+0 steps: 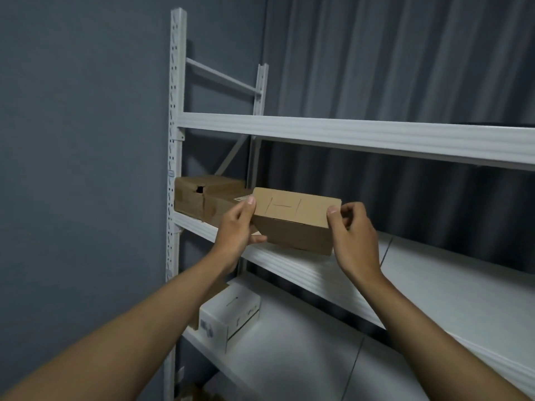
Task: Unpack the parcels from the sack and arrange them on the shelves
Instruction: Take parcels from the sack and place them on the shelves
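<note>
A small brown cardboard parcel (295,224) with pen marks on its top sits at the front edge of the middle shelf (419,273). My left hand (236,227) grips its left end, thumb on top and fingers underneath. My right hand (354,238) pinches its right end, thumb on the top corner. To its left, a larger brown box (199,198) with a torn hole stands at the shelf's left end. The sack is out of view.
A white metal rack stands against a grey wall and curtain, with an upper beam (347,131) above the middle shelf. On the lower shelf (318,357) a white box (228,316) sits beside a partly hidden brown one. The front post (173,169) rises at left.
</note>
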